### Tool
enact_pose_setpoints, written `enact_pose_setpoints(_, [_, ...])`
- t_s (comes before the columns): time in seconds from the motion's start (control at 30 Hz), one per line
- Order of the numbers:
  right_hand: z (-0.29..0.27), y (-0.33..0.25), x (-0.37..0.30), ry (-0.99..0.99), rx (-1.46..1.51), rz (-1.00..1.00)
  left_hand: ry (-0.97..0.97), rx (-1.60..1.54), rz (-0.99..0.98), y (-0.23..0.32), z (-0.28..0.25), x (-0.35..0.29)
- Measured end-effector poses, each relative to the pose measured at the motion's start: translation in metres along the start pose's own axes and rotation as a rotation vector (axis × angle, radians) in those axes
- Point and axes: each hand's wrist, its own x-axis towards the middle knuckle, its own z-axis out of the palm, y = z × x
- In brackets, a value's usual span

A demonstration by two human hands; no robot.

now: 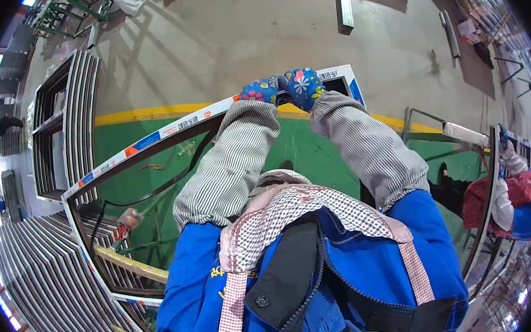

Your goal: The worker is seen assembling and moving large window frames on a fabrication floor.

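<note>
My left hand and my right hand, both in blue flowered gloves, are close together at the far rail of a large rectangular frame faced with printed white film. The fingers of both hands look curled in at the rail; what lies between them is hidden. A thin black strip droops inside the frame on the left and passes behind my left sleeve toward the hands. Striped sleeve covers reach over both my forearms.
Stacked frames stand at the left, above long layered profiles. A yellow-wrapped bar and a red-handled item are near the frame's left side. At right, a person in a red vest is beside another frame piece.
</note>
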Motion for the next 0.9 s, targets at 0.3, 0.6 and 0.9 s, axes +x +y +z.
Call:
enact_pose_setpoints(0.3, [-0.005, 0.034, -0.022, 0.042, -0.183, 0.023, 0.198, 0.122, 0.065, 0.03, 0.024, 0.012])
enact_pose_setpoints(0.6, [0.003, 0.051, -0.035, 0.314, -0.274, -0.062, 0.161, 0.048, 0.085, 0.05, 0.022, 0.027])
enact_pose_setpoints(0.9, [-0.019, 0.068, -0.027, -0.121, -0.142, 0.114, 0.129, 0.001, 0.115, 0.072, 0.012, 0.053])
